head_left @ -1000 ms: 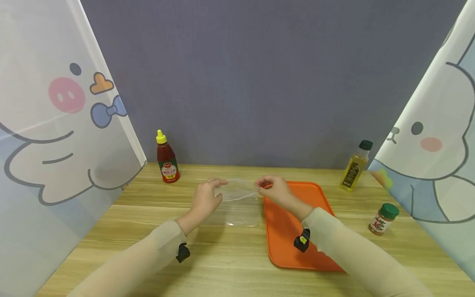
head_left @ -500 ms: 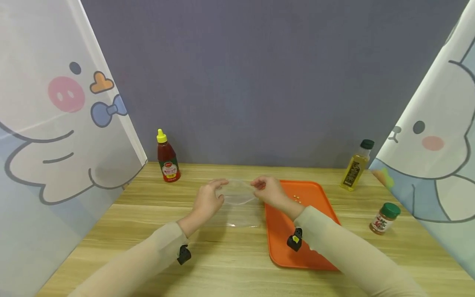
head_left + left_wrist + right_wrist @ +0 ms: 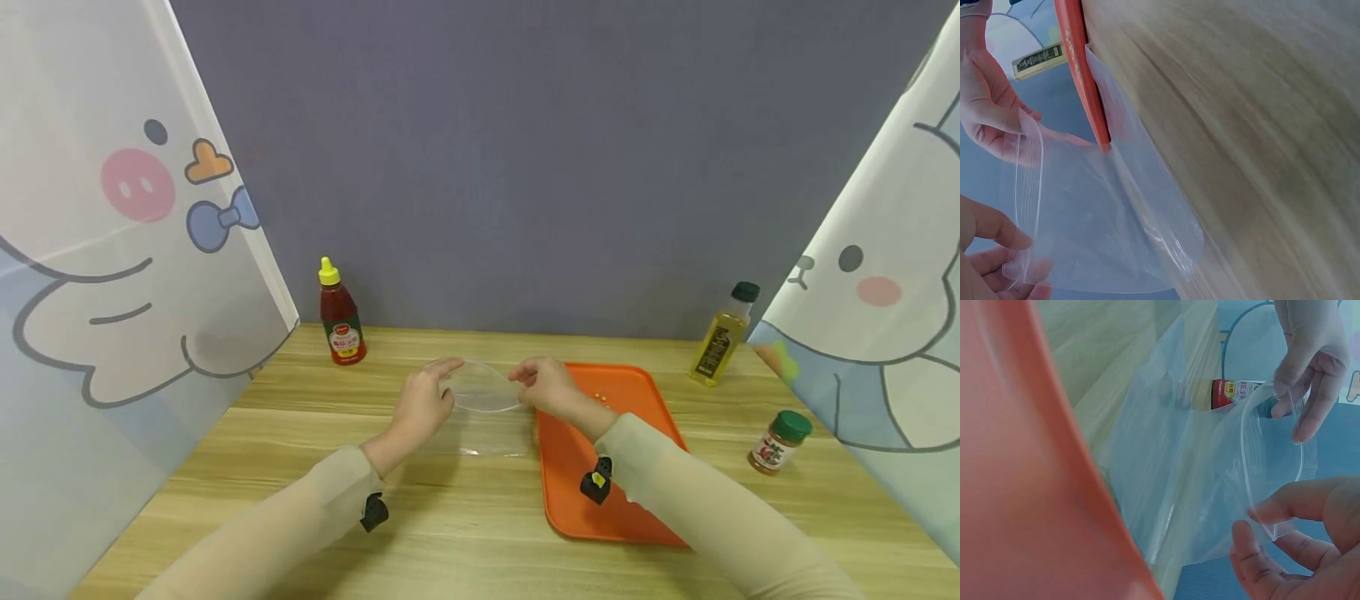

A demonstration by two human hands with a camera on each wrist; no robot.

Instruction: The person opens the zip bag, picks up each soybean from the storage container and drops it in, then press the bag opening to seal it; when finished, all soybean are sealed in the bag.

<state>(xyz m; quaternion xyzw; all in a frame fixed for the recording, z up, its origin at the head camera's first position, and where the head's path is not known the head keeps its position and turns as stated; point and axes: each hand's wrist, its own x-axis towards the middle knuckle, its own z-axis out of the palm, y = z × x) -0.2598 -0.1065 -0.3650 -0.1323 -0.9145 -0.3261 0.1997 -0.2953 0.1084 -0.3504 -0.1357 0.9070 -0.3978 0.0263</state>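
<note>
Around the clear bag (image 3: 487, 432), red bottle (image 3: 344, 325), tray (image 3: 564, 475) partly behind right sleeve (image 3: 701, 496)

I look down on a pale wood-grain table (image 3: 465, 525) that runs back to a plain grey-blue partition (image 3: 525, 167). To the left slants a sheet (image 3: 52, 467) printed with a white cartoon figure (image 3: 112, 250) wearing a blue bow; to the right, another printed sheet (image 3: 900, 475) carries a pink-cheeked one. I see soft light and faint shadows on the wood.

Head downward, farther; wrist views close, sharing bag (image 3: 1116, 231).
</note>
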